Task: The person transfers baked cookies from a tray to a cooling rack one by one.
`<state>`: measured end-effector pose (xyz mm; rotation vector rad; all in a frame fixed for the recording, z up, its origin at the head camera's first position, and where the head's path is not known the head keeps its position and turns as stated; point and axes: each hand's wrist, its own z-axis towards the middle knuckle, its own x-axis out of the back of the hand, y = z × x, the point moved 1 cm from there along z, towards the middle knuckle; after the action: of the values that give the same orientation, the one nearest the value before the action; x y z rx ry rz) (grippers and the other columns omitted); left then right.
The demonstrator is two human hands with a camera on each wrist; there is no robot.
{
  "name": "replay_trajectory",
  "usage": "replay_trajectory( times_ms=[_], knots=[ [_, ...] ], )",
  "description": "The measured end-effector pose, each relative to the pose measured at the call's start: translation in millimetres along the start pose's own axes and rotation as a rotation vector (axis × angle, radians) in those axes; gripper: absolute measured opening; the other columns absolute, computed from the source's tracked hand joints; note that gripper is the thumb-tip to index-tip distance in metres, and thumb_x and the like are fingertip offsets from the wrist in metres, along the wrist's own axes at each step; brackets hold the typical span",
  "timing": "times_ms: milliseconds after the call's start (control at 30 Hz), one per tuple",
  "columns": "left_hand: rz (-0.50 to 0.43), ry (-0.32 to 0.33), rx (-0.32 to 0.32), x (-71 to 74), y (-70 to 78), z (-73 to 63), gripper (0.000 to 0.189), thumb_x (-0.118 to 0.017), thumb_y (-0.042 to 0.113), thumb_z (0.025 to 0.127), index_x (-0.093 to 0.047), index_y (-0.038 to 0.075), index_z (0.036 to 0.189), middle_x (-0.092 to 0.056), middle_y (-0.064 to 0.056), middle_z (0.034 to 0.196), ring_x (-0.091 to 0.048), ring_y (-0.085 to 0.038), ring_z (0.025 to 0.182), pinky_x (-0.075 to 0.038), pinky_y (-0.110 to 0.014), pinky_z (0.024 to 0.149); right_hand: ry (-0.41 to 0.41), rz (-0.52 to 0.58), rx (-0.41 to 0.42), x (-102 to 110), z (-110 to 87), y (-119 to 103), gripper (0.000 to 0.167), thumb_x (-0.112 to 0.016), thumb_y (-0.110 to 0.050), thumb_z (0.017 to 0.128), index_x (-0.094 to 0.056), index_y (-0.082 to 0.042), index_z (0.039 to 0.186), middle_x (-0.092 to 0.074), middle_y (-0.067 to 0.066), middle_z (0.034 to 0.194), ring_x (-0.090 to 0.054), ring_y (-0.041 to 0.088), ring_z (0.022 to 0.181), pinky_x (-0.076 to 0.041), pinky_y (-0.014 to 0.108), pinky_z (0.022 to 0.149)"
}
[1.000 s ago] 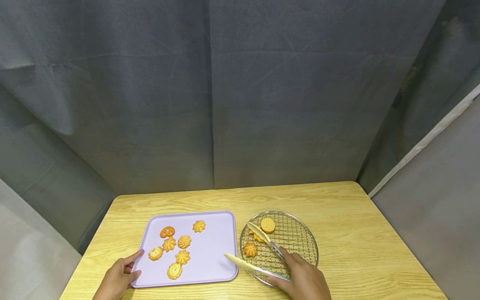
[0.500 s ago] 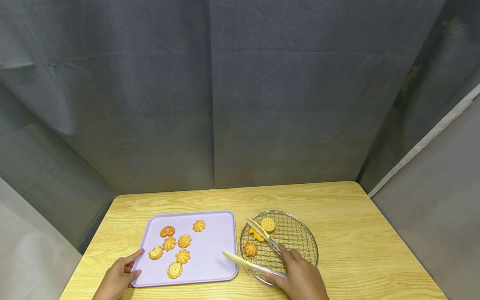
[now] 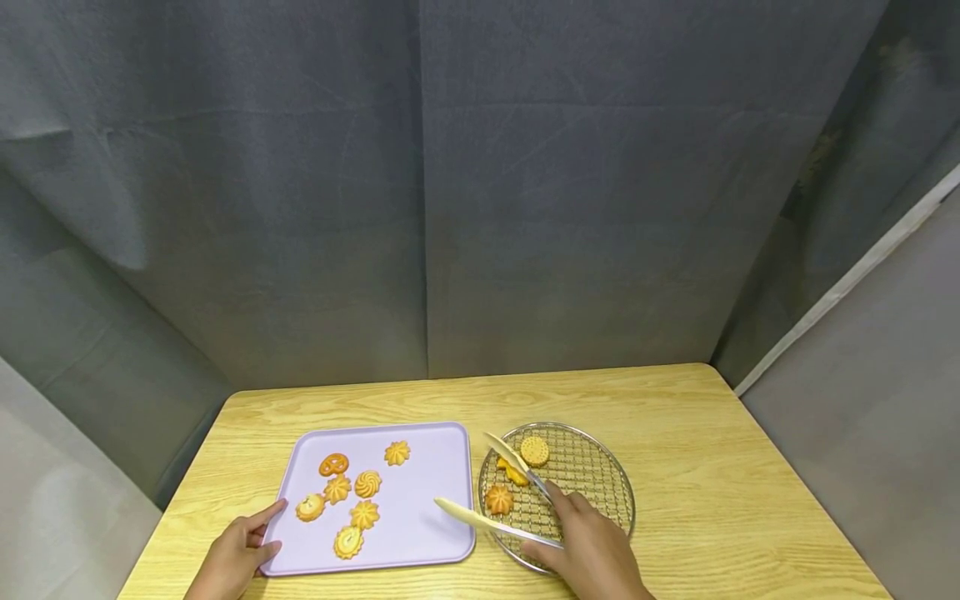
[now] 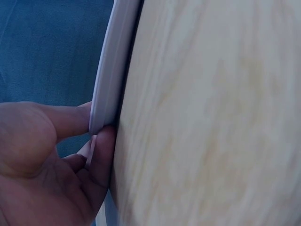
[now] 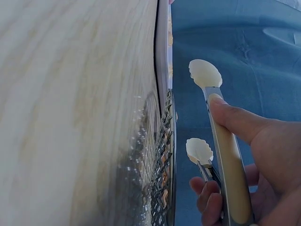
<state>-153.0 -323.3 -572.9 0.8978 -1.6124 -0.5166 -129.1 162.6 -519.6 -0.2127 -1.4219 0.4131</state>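
Note:
My left hand [image 3: 234, 550] grips the left rim of a lilac tray [image 3: 427, 533], thumb on one side and fingers on the other in the left wrist view. Several cookies lie on the tray, among them a swirl cookie [image 3: 368, 483] and a pretzel-shaped one [image 3: 333, 464]. My right hand [image 3: 592, 542] holds a pair of tongs [image 3: 517, 533] over the round wire rack [image 3: 600, 475]. The tongs' cream tips stand spread with nothing between them; one tip overlaps the tray's right part in the head view. Under them on the rack are a star-shaped cookie [image 3: 499, 500], a yellow cookie [image 3: 514, 475] and a round cookie [image 3: 535, 451].
Tray and rack sit side by side on a light wooden table [image 3: 712, 492], the tray's right edge close to the rack. Grey curtains [image 3: 600, 208] hang behind the table and on both sides.
My right hand and the spread tongs have shifted slightly left, with the lower tip reaching further over the tray. My left hand stays on the tray's rim, and the cookies lie where they were.

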Motion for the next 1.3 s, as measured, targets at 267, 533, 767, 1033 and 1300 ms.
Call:
replay_trajectory(
  times_ms=[267,533,767,1033,1300],
  knots=[
    [-0.002,0.000,0.002,-0.3,-0.2,0.3,0.059,-0.069,-0.008,0.091,-0.052,-0.001,0.147,-0.050,-0.016,0.100,-0.053,-0.021,0.084,-0.049,-0.025,0.059,0.019,0.006,0.039,-3.4,7.4,-5.2,0.092,-0.081,-0.068,0.073,-0.061,-0.012,0.143,-0.070,0.007,0.105,-0.068,0.024,0.078,-0.056,0.044,0.063],
    [-0.003,-0.003,0.008,-0.4,-0.3,0.9,0.059,-0.069,-0.008,0.091,-0.052,-0.001,0.147,-0.050,-0.016,0.100,-0.053,-0.022,0.084,-0.050,-0.025,0.059,0.020,0.036,0.054,-6.4,16.1,-11.5,0.091,-0.084,-0.062,0.074,-0.061,-0.009,0.143,-0.063,-0.001,0.093,-0.053,0.010,0.065,-0.046,0.033,0.056],
    [0.012,0.002,-0.004,-0.2,-0.4,0.8,0.060,-0.069,-0.009,0.090,-0.052,-0.002,0.147,-0.050,-0.015,0.099,-0.053,-0.021,0.082,-0.049,-0.025,0.058,0.018,0.023,0.075,-8.6,22.6,-17.1,0.090,-0.082,-0.063,0.076,-0.060,-0.007,0.144,-0.070,0.016,0.115,-0.071,0.030,0.080,-0.057,0.047,0.064],
    [0.020,0.003,-0.009,-0.4,-1.3,1.3,0.059,-0.069,-0.009,0.090,-0.053,-0.002,0.146,-0.050,-0.015,0.098,-0.053,-0.021,0.082,-0.050,-0.025,0.058,0.013,0.015,0.097,-11.0,30.5,-22.4,0.090,-0.081,-0.064,0.076,-0.060,-0.007,0.142,-0.070,0.021,0.119,-0.072,0.035,0.083,-0.059,0.051,0.067],
    [0.026,-0.002,-0.015,0.1,-2.2,1.8,0.060,-0.070,-0.008,0.090,-0.052,-0.001,0.147,-0.051,-0.015,0.099,-0.054,-0.021,0.083,-0.050,-0.025,0.059,0.008,0.008,0.104,-15.0,37.0,-28.7,0.090,-0.081,-0.064,0.076,-0.060,-0.007,0.142,-0.069,0.021,0.121,-0.071,0.040,0.090,-0.059,0.054,0.073]
  ],
)
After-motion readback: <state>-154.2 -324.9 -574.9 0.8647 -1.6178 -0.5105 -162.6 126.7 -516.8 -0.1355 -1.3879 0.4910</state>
